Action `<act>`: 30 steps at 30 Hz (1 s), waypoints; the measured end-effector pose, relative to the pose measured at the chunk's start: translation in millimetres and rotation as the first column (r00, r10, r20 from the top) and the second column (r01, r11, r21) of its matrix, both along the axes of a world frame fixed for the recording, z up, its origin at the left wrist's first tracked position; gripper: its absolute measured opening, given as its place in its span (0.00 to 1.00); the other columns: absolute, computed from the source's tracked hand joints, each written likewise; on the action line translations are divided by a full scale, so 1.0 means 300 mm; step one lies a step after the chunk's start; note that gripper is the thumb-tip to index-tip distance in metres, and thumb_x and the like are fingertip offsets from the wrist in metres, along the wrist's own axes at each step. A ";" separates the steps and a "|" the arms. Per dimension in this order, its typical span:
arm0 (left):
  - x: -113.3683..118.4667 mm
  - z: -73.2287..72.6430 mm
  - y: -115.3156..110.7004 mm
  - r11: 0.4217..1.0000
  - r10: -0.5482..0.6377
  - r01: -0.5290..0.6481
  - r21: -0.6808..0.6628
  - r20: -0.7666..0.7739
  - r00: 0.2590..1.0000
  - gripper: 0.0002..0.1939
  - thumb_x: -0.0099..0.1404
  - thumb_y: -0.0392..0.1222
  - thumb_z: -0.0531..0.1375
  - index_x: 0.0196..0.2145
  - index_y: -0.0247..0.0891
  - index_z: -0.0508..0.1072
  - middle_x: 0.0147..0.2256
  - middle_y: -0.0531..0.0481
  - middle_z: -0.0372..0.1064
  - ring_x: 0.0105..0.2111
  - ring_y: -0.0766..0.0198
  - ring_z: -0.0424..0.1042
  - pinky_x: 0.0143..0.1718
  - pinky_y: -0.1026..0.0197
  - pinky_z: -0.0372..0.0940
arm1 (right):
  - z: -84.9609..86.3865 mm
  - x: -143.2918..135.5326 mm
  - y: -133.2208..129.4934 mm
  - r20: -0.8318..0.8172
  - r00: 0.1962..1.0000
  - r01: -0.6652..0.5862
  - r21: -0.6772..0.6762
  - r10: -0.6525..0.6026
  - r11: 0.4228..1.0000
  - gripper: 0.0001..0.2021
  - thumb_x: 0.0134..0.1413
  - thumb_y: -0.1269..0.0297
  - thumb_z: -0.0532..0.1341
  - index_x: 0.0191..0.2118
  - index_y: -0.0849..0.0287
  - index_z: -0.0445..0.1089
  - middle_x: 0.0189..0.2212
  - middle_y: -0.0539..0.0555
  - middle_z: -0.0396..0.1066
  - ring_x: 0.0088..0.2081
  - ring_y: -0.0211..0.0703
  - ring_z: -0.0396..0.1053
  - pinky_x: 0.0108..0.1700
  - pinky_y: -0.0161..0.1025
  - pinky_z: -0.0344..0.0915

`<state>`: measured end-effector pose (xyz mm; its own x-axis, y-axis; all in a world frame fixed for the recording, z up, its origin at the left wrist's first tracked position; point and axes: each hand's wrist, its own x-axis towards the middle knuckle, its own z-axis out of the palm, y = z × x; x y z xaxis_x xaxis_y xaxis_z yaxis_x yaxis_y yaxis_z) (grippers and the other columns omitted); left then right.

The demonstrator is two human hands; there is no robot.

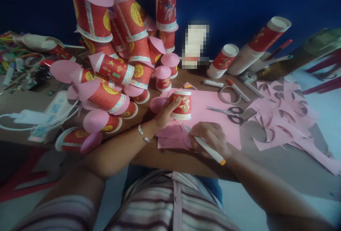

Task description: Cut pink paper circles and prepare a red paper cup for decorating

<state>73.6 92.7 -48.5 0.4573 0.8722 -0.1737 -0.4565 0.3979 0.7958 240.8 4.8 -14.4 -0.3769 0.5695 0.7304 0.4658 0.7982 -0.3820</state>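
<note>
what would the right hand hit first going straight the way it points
Likely the red cup held in the left hand, though how far apart they are in depth is unclear.

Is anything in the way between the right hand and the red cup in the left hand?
Nothing visible blocks it. The right hand, holding a white pen, is close to the red cup in the left hand, with pink paper lying flat beneath. The scissors lie off to the right, outside that gap.

Red paper cup [183,105], apparently upside down
</note>
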 end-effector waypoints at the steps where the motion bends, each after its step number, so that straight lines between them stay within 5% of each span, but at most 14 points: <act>1: -0.001 -0.003 0.001 1.000 -0.007 0.007 0.000 -0.002 1.000 0.29 0.58 0.60 0.70 0.47 0.38 0.72 0.41 0.46 0.77 0.42 0.54 0.78 0.44 0.52 0.72 | 0.000 0.000 0.000 -0.004 1.000 -0.007 -0.006 0.007 1.000 0.09 0.60 0.77 0.62 0.42 0.58 0.66 0.27 0.48 0.73 0.26 0.37 0.71 0.27 0.35 0.67; 9: -0.005 -0.021 0.002 0.999 -0.003 0.005 0.043 -0.040 0.999 0.28 0.51 0.53 0.75 0.44 0.39 0.70 0.35 0.52 0.74 0.33 0.62 0.75 0.38 0.57 0.69 | 0.002 -0.003 0.002 -0.020 0.998 -0.060 0.009 0.061 0.998 0.07 0.60 0.74 0.62 0.43 0.59 0.68 0.31 0.52 0.76 0.30 0.39 0.75 0.32 0.37 0.74; 18: -0.005 0.000 0.000 0.996 -0.087 0.087 0.005 -0.013 0.996 0.32 0.53 0.57 0.74 0.47 0.35 0.72 0.39 0.44 0.78 0.38 0.51 0.80 0.43 0.49 0.74 | -0.009 -0.001 0.002 0.006 1.000 -0.028 -0.006 0.028 1.000 0.09 0.60 0.74 0.63 0.45 0.58 0.68 0.31 0.51 0.77 0.34 0.42 0.78 0.37 0.39 0.78; 30: -0.007 -0.007 0.001 0.998 -0.026 0.023 0.064 0.042 0.999 0.26 0.58 0.53 0.70 0.50 0.40 0.75 0.42 0.48 0.78 0.45 0.54 0.79 0.47 0.53 0.74 | 0.004 -0.009 0.002 -0.048 0.999 -0.010 0.024 0.011 1.000 0.06 0.62 0.72 0.62 0.44 0.59 0.68 0.29 0.52 0.76 0.32 0.42 0.78 0.35 0.39 0.78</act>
<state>71.5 93.0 -50.5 0.4844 0.8694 -0.0980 -0.4815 0.3584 0.7998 238.2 5.2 -13.3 -0.3471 0.5483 0.7608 0.4387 0.8120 -0.3850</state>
